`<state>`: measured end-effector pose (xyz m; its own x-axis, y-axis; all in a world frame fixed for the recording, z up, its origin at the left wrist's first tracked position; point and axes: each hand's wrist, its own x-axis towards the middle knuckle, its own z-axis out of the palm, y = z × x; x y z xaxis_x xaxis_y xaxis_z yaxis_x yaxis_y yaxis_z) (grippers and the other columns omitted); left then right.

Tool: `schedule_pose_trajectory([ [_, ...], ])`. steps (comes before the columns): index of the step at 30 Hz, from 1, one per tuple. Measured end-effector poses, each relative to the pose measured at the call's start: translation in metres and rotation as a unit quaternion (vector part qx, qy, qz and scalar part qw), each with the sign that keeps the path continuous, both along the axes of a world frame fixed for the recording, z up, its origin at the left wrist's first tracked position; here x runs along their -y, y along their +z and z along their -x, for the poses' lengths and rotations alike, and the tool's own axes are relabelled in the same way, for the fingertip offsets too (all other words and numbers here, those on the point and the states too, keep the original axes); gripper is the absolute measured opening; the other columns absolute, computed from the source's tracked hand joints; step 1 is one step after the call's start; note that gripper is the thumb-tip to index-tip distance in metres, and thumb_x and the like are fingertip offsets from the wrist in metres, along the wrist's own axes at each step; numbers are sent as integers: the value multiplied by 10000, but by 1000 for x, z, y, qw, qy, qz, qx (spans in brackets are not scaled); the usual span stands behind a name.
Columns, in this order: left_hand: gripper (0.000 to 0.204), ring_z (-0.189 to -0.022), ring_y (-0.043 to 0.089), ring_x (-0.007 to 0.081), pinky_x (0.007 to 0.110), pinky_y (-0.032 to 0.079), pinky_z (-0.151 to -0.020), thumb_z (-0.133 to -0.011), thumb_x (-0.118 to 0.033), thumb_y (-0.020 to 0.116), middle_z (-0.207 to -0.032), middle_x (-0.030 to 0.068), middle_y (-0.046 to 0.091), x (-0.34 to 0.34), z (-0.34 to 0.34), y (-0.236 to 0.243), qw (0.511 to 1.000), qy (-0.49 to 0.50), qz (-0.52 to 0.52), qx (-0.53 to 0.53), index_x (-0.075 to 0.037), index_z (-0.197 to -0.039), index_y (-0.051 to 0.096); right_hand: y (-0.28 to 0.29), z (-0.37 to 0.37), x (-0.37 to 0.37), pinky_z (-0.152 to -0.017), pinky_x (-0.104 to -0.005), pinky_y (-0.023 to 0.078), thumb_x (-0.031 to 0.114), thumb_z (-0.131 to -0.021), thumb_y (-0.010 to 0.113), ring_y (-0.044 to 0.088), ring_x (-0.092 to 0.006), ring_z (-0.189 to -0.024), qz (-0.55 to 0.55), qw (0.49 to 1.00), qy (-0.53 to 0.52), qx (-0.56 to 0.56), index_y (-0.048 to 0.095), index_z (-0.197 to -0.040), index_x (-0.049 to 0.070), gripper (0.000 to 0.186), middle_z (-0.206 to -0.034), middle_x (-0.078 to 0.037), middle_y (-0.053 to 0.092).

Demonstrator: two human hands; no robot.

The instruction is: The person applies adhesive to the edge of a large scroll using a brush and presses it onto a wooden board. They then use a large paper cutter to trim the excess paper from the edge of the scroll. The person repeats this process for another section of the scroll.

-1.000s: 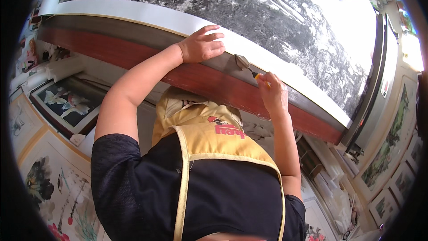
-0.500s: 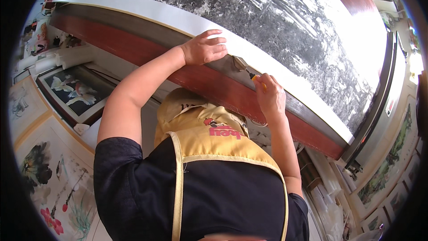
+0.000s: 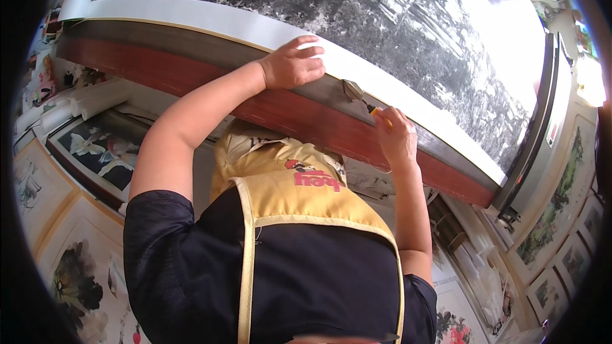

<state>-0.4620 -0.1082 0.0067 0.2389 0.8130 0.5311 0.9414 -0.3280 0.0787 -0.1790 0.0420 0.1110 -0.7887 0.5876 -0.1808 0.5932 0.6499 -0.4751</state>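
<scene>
My right hand (image 3: 398, 139) is closed round the yellow and black handle of a scraper (image 3: 352, 90). Its wide, greyish blade lies over the dark border of the table, beside the paper's near edge. My left hand (image 3: 294, 64) rests to the left of the blade on the white margin of a large black-and-white ink painting (image 3: 382, 9), fingers bent but apart, holding nothing I can see. The painting lies flat on a long red table (image 3: 306, 111) with a dark edge strip. A thin tan line runs along the paper's near edge.
A dark metal rail (image 3: 534, 134) crosses the table's right end. Framed flower pictures (image 3: 105, 146) and white paper rolls (image 3: 99, 99) stand below left. A green landscape painting (image 3: 561, 197) is at the right. My yellow apron (image 3: 306, 191) is close to the table's front.
The view has shifted slightly. My right hand and the scraper have moved a little to the right along the paper's edge. The left hand stays in nearly the same place.
</scene>
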Motion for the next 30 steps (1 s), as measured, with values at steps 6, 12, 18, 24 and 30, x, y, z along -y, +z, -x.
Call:
schedule_pose_trajectory([
  [6,144,-1169,601,177,452,368,-1186,-840,-143,657,-1016,-42,669,5,8,1,1000,-27,7,-9,-150,-969,721,5,16,9,-713,-425,568,194,-961,695,715,-346,-848,37,999,-17,18,669,-970,84,114,-1021,-89,727],
  [12,175,-1194,597,167,461,363,-1183,-854,-150,654,-1052,-45,682,33,33,2,999,11,23,-26,-150,-1011,732,-4,44,23,-694,-435,562,192,-955,697,709,-346,-827,35,999,7,7,663,-948,87,111,-978,-94,719],
  [18,160,-1179,606,158,449,369,-1177,-853,-152,656,-1025,-47,677,48,55,3,999,31,10,-33,-154,-997,724,-6,65,31,-682,-446,557,186,-946,694,700,-350,-811,35,999,32,-12,675,-954,106,82,-924,-90,700],
  [24,137,-1180,606,140,447,356,-1185,-847,-161,668,-1009,-54,675,53,63,-1,999,10,19,-49,-165,-972,724,-7,82,39,-678,-442,557,186,-943,696,699,-348,-803,36,999,35,-10,683,-964,110,80,-913,-89,695],
  [30,194,-1193,605,139,454,337,-1195,-855,-152,660,-1061,-59,694,70,90,-3,999,2,11,-42,-170,-1032,735,-11,101,51,-668,-436,553,191,-944,698,698,-346,-781,34,998,37,-25,686,-958,112,81,-894,-92,696],
])
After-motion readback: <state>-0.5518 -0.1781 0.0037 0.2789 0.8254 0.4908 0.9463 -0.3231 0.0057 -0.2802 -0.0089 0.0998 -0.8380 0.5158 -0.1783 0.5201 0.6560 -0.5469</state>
